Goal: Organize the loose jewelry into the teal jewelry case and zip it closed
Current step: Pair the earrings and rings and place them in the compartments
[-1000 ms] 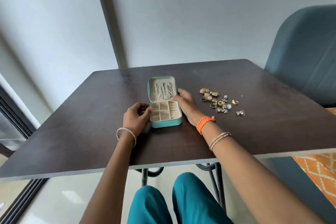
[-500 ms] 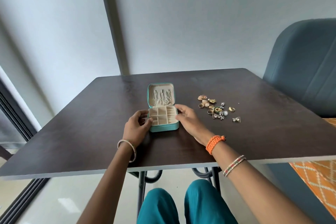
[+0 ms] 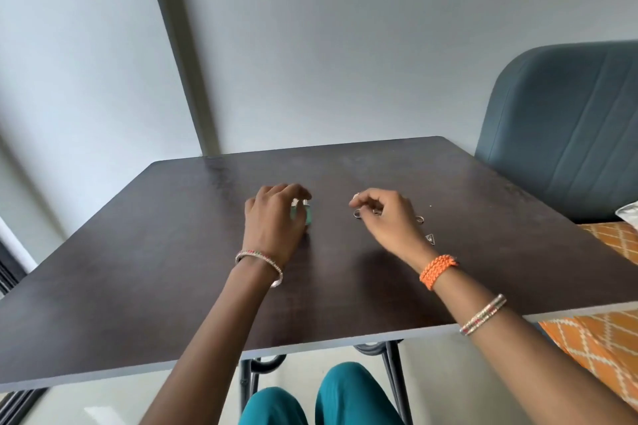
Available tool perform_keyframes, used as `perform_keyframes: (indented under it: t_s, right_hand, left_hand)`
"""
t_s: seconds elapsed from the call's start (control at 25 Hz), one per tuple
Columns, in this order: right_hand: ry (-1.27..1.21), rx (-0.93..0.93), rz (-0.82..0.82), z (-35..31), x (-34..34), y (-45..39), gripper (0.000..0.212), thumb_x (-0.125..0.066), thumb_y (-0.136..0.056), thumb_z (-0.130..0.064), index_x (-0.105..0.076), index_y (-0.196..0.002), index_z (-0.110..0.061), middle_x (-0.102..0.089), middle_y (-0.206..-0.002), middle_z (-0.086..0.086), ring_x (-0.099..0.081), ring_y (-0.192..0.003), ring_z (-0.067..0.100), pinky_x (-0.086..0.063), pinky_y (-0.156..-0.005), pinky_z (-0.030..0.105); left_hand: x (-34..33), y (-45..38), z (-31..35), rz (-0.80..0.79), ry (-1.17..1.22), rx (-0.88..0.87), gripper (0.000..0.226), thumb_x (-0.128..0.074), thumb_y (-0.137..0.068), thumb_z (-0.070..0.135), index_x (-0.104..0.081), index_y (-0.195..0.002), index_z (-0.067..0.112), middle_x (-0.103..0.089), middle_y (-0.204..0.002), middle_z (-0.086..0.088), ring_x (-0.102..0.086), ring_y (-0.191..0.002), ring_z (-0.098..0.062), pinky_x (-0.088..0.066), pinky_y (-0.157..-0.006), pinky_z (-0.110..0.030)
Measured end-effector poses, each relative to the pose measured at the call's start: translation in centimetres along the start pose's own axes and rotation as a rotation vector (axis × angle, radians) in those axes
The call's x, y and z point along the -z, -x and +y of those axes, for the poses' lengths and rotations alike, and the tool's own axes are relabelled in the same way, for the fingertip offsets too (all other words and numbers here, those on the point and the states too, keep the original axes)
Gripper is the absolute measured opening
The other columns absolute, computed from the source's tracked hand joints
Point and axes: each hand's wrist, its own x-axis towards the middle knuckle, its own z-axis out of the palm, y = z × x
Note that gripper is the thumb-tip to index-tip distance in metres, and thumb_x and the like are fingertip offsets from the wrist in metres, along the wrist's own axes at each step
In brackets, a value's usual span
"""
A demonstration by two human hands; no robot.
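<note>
Table [image 3: 172, 252] dark matt wood-look; chair [image 3: 559, 134] perhaps smooth leatherette.

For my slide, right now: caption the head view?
Left hand covers teal case; right hand reaches loose jewelry.

In front of me spreads a dark brown counter [image 3: 172, 269] with a pale edge along its near side. Past its far right corner stands a grey-blue padded chair [image 3: 566, 134] with stitched seams down its back. To my right lies an orange cloth [image 3: 600, 345] patterned with white diamonds — it runs on behind the counter's right corner. Behind it all rises a plain grey wall [image 3: 345, 45], crossed by a darker upright strip [image 3: 179, 55]. Below the counter's near edge I see black metal legs [image 3: 393, 376] and my own teal trousers [image 3: 348, 393].
</note>
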Motion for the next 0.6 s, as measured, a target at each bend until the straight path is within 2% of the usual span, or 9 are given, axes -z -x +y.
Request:
perform_keyframes:
  t_s: [0.08, 0.2, 0.4, 0.6]
  right_hand:
    - [0.057, -0.064, 0.062, 1.4, 1.4, -1.7, 0.026, -0.053, -0.083, -0.002, -0.072, -0.077, -0.018, -0.072, -0.080, 0.000, -0.066, -0.067, 0.004, -0.054, -0.061, 0.024]
    - [0.176, -0.124, 0.115, 4.1, 2.5, -4.6, 0.025, -0.053, -0.086, -0.004, -0.074, -0.082, -0.017, -0.073, -0.084, 0.000, -0.066, -0.078, 0.013, -0.055, -0.075, 0.030]
    - [0.294, -0.132, -0.076, 5.7, 1.4, -7.5, 0.020, -0.059, -0.088, -0.010, -0.071, -0.082, -0.025, -0.072, -0.092, 0.002, -0.065, -0.090, 0.019, -0.052, -0.082, 0.031]
    - [0.480, -0.079, -0.247, 5.5, 1.2, -9.3, 0.016, -0.064, -0.085, -0.013, -0.073, -0.086, -0.026, -0.072, -0.097, -0.001, -0.064, -0.095, 0.021, -0.050, -0.087, 0.035]
  left_hand:
    - [-1.3, -1.2, 2.0, -0.010, -0.056, -0.108, 0.022, -0.050, -0.081, 0.019, -0.068, -0.093, 0.022, -0.070, -0.097, 0.004, -0.056, -0.101, -0.026, -0.032, -0.084, -0.033]
    - [-4.6, -3.3, 4.2, -0.119, -0.027, -0.210, 0.022, -0.052, -0.084, 0.013, -0.068, -0.098, 0.018, -0.072, -0.098, 0.000, -0.057, -0.099, -0.027, -0.038, -0.084, -0.034]
    - [-9.4, -5.5, 4.4, -0.420, 0.007, -0.162, 0.027, -0.055, -0.082, 0.005, -0.066, -0.105, 0.011, -0.069, -0.105, -0.010, -0.058, -0.103, -0.030, -0.046, -0.085, -0.035]
    - [-10.9, -6.5, 3.4, -0.510, 0.055, -0.073, 0.025, -0.062, -0.077, 0.002, -0.069, -0.100, 0.009, -0.071, -0.099, -0.013, -0.062, -0.097, -0.031, -0.048, -0.083, -0.034]
